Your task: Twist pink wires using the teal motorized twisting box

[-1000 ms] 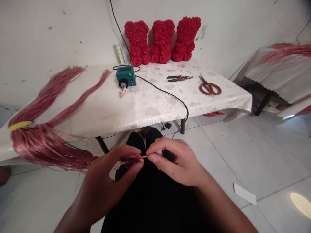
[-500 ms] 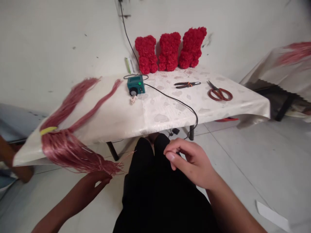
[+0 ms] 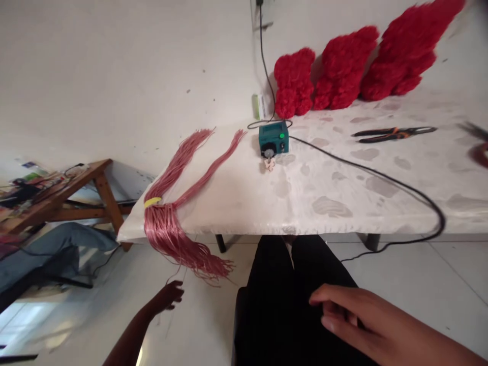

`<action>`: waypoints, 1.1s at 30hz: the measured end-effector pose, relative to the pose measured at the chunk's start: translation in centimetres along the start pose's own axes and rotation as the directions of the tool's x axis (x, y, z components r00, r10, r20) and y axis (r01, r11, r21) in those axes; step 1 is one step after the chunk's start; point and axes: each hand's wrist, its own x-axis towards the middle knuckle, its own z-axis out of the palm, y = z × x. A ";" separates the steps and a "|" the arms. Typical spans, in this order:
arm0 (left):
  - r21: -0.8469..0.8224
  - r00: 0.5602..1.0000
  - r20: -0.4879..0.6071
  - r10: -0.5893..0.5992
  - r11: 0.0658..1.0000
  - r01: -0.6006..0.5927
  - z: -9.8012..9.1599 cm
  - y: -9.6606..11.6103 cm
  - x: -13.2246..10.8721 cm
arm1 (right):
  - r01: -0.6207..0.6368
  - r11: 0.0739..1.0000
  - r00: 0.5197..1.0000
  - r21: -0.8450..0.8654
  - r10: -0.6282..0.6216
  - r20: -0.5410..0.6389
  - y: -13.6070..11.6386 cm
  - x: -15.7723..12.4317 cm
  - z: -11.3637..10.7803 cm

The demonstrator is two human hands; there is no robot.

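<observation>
A long bundle of dusty-pink strands (image 3: 163, 229), bound with a yellow band (image 3: 153, 202), lies at the table's left end. Its loose ends hang over the front edge. My left hand (image 3: 168, 297) is just below them, apart from the bundle, with fingers loosely spread. One thin strand curves close to its fingertips; whether it touches them I cannot tell. Over my lap, my right hand (image 3: 354, 315) is loosely curled, thumb and forefinger tips apart, nothing visible between them. A small teal box (image 3: 273, 138) with a green button and a dark knob stands on the table.
Three red rose-textured bear figures (image 3: 293, 84) line the wall. Orange-and-black pliers (image 3: 396, 133) and partly visible scissors (image 3: 481, 147) lie to the right. A black cable (image 3: 366, 165) loops over the table's front edge. At far left stands a wooden bench (image 3: 104, 190) beside a denim-clad leg (image 3: 64, 246).
My view has swung to the left. My left hand has come away from the strand ends and its fingers have spread. My right thumb and forefinger have parted.
</observation>
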 end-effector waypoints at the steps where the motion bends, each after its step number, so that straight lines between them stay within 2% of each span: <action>1: -0.050 0.999 0.041 0.002 0.999 0.000 0.1 0.6 0.5 | 0.026 0.999 1.000 -0.021 -0.026 -0.001 0.0 0.5 -0.3; 3: -0.130 0.993 0.116 0.035 0.991 -0.020 0.4 2.0 1.4 | 0.106 0.992 0.994 -0.066 -0.109 -0.032 -0.3 1.8 -1.4; 5: -0.161 0.981 0.187 0.053 0.987 -0.023 1.1 3.5 1.9 | 0.193 0.976 0.973 -0.103 -0.204 -0.110 -1.1 3.4 -3.2; 7: -0.129 0.964 0.266 0.032 0.992 0.003 2.0 5.0 1.9 | 0.258 0.958 0.945 -0.122 -0.277 -0.173 -2.2 5.2 -5.4; 9: -0.058 0.947 0.320 -0.010 0.998 0.030 2.8 6.3 1.5 | 0.306 0.946 0.933 -0.107 -0.321 -0.162 -3.3 7.2 -7.6; 11: 0.008 0.949 0.316 -0.026 1.000 0.025 3.4 7.3 0.9 | 0.289 0.954 0.933 -0.082 -0.300 -0.200 -4.1 9.2 -9.3; 14: 0.088 0.978 0.210 0.002 0.996 -0.021 3.6 8.2 -0.3 | 0.190 0.982 0.941 -0.014 -0.186 -0.283 -4.2 11.7 -10.1; 17: 0.183 0.994 0.107 -0.021 0.983 0.001 2.8 8.5 -1.5 | 0.133 0.985 0.958 0.109 -0.099 -0.270 -3.4 12.9 -9.5; 20: 0.268 0.987 0.112 -0.111 0.960 0.077 0.9 9.8 -3.3 | 0.109 0.967 0.965 0.230 -0.047 -0.257 -2.6 13.0 -8.8; 22: 0.295 0.985 0.138 -0.104 0.954 0.060 -0.8 12.1 -5.3 | 0.118 0.952 0.959 0.282 -0.036 -0.280 -2.4 12.9 -8.6; 24: 0.272 0.989 0.142 0.041 0.959 -0.079 -2.6 15.8 -7.7 | 0.130 0.947 0.957 0.294 -0.041 -0.288 -2.3 12.8 -8.5; 25: 0.254 0.978 0.107 0.179 0.946 -0.201 -3.5 18.0 -8.8 | 0.134 0.947 0.957 0.291 -0.047 -0.286 -2.2 12.7 -8.4; 26: 0.259 0.946 0.047 0.321 0.911 -0.322 -4.4 20.2 -9.7 | 0.137 0.947 0.958 0.289 -0.052 -0.281 -2.3 12.8 -8.4; 27: 0.304 0.910 -0.029 0.413 0.871 -0.386 -5.4 22.4 -10.2 | 0.139 0.946 0.961 0.293 -0.057 -0.272 -2.3 12.8 -8.3; 28: 0.369 0.877 -0.118 0.465 0.841 -0.396 -6.3 24.5 -10.2 | 0.143 0.942 0.962 0.302 -0.061 -0.266 -2.3 12.8 -8.3; 30: 0.503 0.817 -0.275 0.506 0.800 -0.326 -8.2 27.8 -9.0 | 0.149 0.932 0.965 0.329 -0.065 -0.253 -2.3 12.9 -8.3; 31: 0.572 0.757 -0.340 0.558 0.762 -0.304 -9.1 29.0 -7.7 | 0.151 0.927 0.967 0.343 -0.066 -0.246 -2.4 12.9 -8.3; 32: 0.666 0.690 -0.361 0.627 0.691 -0.279 -10.0 29.9 -6.3 | 0.151 0.921 0.969 0.358 -0.066 -0.239 -2.4 12.9 -8.4; 33: 0.758 0.651 -0.353 0.672 0.614 -0.222 -10.8 30.5 -4.7 | 0.152 0.916 0.970 0.371 -0.067 -0.234 -2.5 12.9 -8.4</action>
